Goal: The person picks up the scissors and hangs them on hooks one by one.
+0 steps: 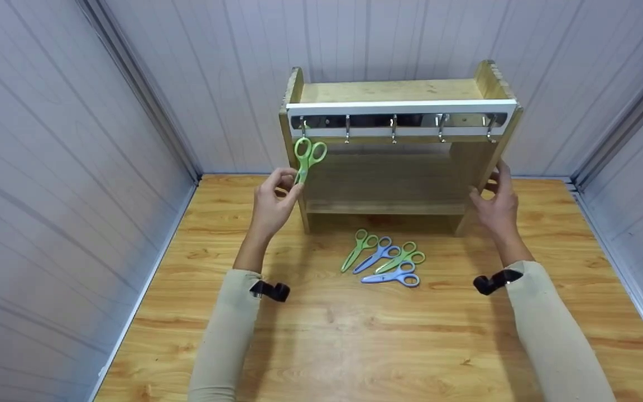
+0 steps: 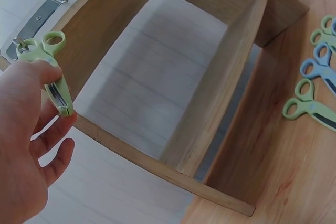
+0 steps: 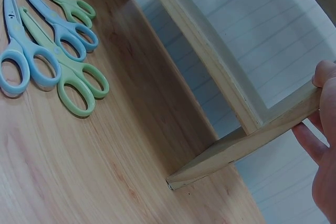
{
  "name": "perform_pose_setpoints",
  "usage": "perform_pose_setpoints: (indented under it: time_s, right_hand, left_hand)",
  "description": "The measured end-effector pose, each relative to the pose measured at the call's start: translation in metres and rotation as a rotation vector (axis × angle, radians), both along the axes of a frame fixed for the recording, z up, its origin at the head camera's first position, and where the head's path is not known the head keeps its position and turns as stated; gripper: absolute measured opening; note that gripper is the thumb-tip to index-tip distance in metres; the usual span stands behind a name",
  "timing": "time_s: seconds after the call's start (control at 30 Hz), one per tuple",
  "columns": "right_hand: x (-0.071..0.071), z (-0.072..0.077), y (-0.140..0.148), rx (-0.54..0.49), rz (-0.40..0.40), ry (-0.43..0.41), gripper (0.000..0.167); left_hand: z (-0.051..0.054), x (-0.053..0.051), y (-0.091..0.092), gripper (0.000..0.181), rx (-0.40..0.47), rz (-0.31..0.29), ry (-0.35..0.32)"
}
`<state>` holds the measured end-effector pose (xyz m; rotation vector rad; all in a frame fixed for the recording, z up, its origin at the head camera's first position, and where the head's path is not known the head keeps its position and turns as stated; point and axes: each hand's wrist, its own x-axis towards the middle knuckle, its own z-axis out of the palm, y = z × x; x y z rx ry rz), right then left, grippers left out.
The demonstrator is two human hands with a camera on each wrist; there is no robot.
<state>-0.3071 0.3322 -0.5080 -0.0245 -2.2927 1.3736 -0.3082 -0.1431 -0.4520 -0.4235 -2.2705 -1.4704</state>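
Observation:
My left hand (image 1: 277, 198) pinches a pair of green scissors (image 2: 59, 85) by the blade end, handles upward. One finger ring is at the leftmost hook (image 2: 20, 42) of the rack; the hook's tip shows within that ring in the left wrist view. At the other end, my right hand (image 1: 497, 206) grips the right side panel of the wooden shelf (image 1: 383, 207), thumb in front and fingers behind. Several hooks line the metal strip on the white board (image 1: 394, 106) across the shelf's upper front.
On the wood-grain surface (image 1: 321, 335) before the shelf lie two blue scissors (image 1: 393, 276) and two green scissors (image 1: 359, 250), partly overlapping. White panelled walls (image 1: 232, 84) stand behind and at both sides.

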Motion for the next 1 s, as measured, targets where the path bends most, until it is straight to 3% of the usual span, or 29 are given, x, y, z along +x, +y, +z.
perform_pose_setpoints:
  time_s: [0.77, 1.0]
  right_hand:
    - [0.000, 0.001, -0.001, 0.014, -0.001, -0.017, 0.081]
    - [0.000, 0.000, -0.001, 0.004, 0.003, -0.005, 0.081]
  left_hand:
    - [-0.013, 0.003, -0.005, 0.028, -0.041, -0.010, -0.079]
    - [-0.017, 0.002, -0.008, 0.031, -0.052, -0.006, -0.060]
